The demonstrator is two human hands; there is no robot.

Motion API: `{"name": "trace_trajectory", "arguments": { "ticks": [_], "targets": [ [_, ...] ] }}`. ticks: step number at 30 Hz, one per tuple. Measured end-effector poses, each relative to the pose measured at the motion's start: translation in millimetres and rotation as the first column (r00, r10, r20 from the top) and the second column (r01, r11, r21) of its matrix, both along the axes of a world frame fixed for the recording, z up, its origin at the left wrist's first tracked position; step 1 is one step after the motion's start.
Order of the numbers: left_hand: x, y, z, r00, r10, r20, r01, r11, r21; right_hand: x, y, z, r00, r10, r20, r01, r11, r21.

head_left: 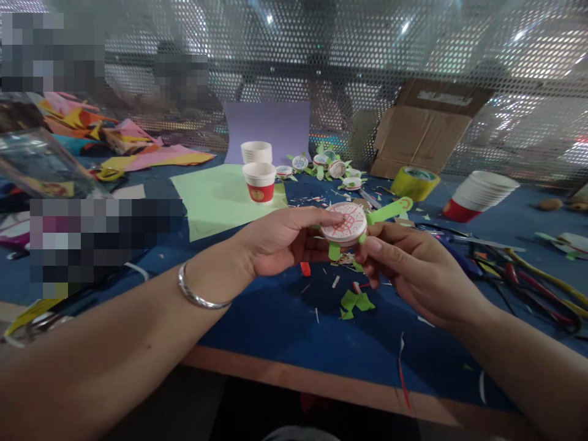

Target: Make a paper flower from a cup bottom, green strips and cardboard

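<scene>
A paper turtle (345,228) is held above the table between my two hands. Its round white shell carries red drawn lines, and green paper legs stick out below. A long green head strip (390,210) with a drawn face points to the right. My left hand (287,239) grips the shell from the left, thumb on top and fingers underneath. With thumb and fingers closed, my right hand (404,263) pinches the turtle's right edge near a green leg. Green paper scraps (356,303) lie on the table beneath it.
Several finished paper turtles (320,160) stand behind, near paper cups (260,182) on green paper (206,196). Yellow tape (416,182), stacked cups (482,193) and a cardboard box (422,131) are at the right. Scissors and pliers-like handles (528,278) lie beside my right arm. A glass container (46,159) stands left.
</scene>
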State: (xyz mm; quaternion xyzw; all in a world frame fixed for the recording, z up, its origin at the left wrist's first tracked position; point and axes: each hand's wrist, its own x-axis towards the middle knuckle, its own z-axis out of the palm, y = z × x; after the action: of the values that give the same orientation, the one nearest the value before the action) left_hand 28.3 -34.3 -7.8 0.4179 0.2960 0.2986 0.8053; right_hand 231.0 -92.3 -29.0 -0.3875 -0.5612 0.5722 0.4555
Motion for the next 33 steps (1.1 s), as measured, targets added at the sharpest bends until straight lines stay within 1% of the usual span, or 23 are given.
{"name": "trace_trajectory", "arguments": {
  "ticks": [7,13,16,20,24,27,30,33],
  "targets": [
    [1,0,-3.3,1.000,0.001,-0.013,-0.001,1.000,-0.005,0,1,-1.8,1.000,-0.012,-0.001,0.012,0.999,0.031],
    [1,-1,-1.6,0.998,0.012,-0.062,-0.010,0.999,0.035,-1,2,-0.6,1.000,-0.011,-0.023,0.011,1.000,0.011],
    [0,-1,-1.4,0.997,0.042,-0.072,-0.037,0.997,0.068,0,3,-1.4,0.999,-0.027,-0.034,0.027,1.000,0.002],
    [-2,1,-4.6,0.990,0.129,-0.061,-0.118,0.980,0.158,2,3,-3.5,0.995,-0.100,-0.021,0.101,0.995,0.017],
    [-4,3,-8.0,0.980,0.196,-0.033,-0.183,0.953,0.241,5,4,-5.0,0.984,-0.169,0.061,0.165,0.984,0.063],
    [-3,3,-6.6,0.971,0.235,-0.031,-0.221,0.944,0.245,8,5,-4.0,0.967,-0.206,0.150,0.189,0.975,0.119],
    [-3,0,-2.7,0.958,0.283,-0.052,-0.262,0.932,0.249,9,4,0.1,0.937,-0.235,0.260,0.177,0.958,0.227],
    [-4,-2,-0.3,0.958,0.276,-0.078,-0.244,0.929,0.279,9,1,4.5,0.866,-0.336,0.371,0.199,0.911,0.361]
  ]
}}
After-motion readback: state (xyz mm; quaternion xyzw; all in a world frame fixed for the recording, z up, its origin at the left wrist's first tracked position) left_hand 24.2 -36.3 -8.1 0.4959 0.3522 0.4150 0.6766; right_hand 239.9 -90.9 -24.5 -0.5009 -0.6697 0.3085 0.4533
